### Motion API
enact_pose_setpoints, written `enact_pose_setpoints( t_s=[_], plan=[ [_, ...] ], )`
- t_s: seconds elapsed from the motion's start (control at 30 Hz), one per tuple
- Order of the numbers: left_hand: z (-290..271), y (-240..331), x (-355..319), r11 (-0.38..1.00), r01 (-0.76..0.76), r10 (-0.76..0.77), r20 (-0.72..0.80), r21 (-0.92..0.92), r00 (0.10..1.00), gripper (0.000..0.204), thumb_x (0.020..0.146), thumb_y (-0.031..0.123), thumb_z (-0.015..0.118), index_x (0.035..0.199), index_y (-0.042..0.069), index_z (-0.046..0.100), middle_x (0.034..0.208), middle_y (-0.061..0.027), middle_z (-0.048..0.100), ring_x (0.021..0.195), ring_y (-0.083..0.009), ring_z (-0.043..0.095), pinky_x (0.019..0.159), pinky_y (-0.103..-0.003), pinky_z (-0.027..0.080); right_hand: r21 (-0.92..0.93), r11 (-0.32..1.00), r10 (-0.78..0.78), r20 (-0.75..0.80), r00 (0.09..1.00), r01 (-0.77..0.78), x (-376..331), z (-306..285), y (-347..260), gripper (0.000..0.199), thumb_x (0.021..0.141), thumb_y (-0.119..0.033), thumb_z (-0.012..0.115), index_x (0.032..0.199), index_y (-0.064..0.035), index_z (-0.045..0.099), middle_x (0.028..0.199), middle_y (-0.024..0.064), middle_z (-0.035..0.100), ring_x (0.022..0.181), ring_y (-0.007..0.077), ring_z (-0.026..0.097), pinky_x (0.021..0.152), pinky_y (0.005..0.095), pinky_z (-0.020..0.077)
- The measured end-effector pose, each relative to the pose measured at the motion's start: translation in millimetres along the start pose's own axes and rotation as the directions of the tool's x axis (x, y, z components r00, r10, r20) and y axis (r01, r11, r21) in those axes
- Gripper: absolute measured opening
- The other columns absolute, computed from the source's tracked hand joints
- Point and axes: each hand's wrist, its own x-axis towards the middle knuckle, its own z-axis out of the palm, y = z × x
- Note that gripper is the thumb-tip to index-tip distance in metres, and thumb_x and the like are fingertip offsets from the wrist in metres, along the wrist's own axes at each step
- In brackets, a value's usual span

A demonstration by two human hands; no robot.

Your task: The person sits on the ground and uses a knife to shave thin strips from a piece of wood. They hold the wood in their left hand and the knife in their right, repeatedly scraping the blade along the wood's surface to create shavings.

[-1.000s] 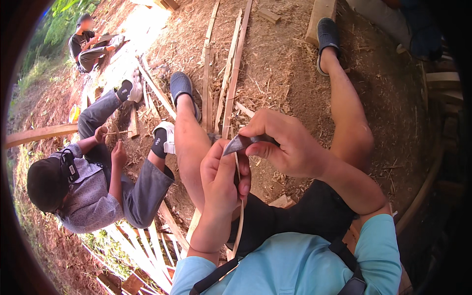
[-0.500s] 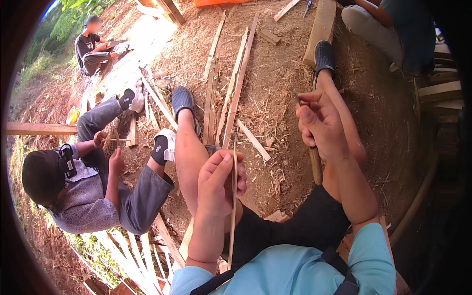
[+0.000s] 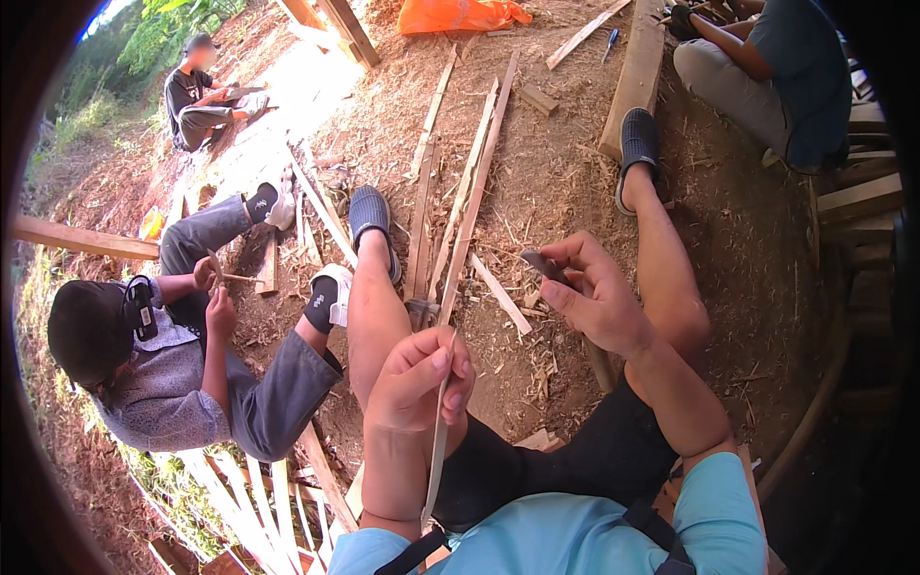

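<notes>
Hands apart from each other | left hand (image 3: 419,380): fingers pinched on thin, pale, slightly curved wood strip (image 3: 438,455), which runs down toward the near side | right hand (image 3: 606,302): clasped round dark-bladed knife (image 3: 550,269), wooden handle below | far: long, straight slats (image 3: 478,196) on brown, shaving-strewn earth (image 3: 747,297); crumpled orange sheet (image 3: 455,14)

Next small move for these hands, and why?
Probably ease the right hand left until its dark blade meets the thin strip. The left hand already pinches the strip between thumb and fingers, with its length running down below, while the blade sits off to the right, clear of it.
</notes>
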Motion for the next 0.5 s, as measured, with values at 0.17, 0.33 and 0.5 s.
enact_pose_setpoints(
  t_s=[0.17,0.33,0.5],
  plan=[
    [13.8,-12.1,8.6,0.826,0.011,0.249,-0.382,0.564,0.89,0.016,0.09,0.015,0.06,0.082,0.004,0.051,0.066,-0.0018,0.057,0.056,-0.0076,0.055,0.051,-0.019,0.044,0.19,0.97,0.137,0.097,0.986,-0.153,-1.6,-1.5,-6.5,0.038,0.088,-0.011,0.062,0.119,-0.0047,0.041,0.09,0.0026,0.05,0.06,0.0027,0.045,0.046,0.0151,0.0384],
    [19.8,-31.4,11.6,0.693,0.062,0.308,-0.372,0.718,0.876,0.015,0.085,0.011,0.067,0.084,0.002,0.054,0.068,0.0004,0.059,0.061,-0.0037,0.056,0.053,-0.017,0.042,0.194,0.961,0.162,0.181,0.97,-0.197,-4.6,6.8,-4.7,0.042,0.081,-0.015,0.071,0.115,-0.0048,0.048,0.091,0.0004,0.053,0.068,0.0024,0.049,0.057,0.0175,0.0425],
    [25.0,-43.8,15.9,0.567,0.174,0.24,-0.363,0.805,0.9,0.01,0.084,0.005,0.066,0.086,0.001,0.056,0.07,0.0008,0.06,0.064,-0.0017,0.054,0.054,-0.015,0.039,0.085,0.988,0.109,0.183,0.977,-0.126,-1.6,15.0,2.4,0.036,0.08,-0.012,0.07,0.111,-0.0044,0.052,0.088,0.0003,0.054,0.073,0.0043,0.052,0.063,0.0188,0.0441]
  ],
)
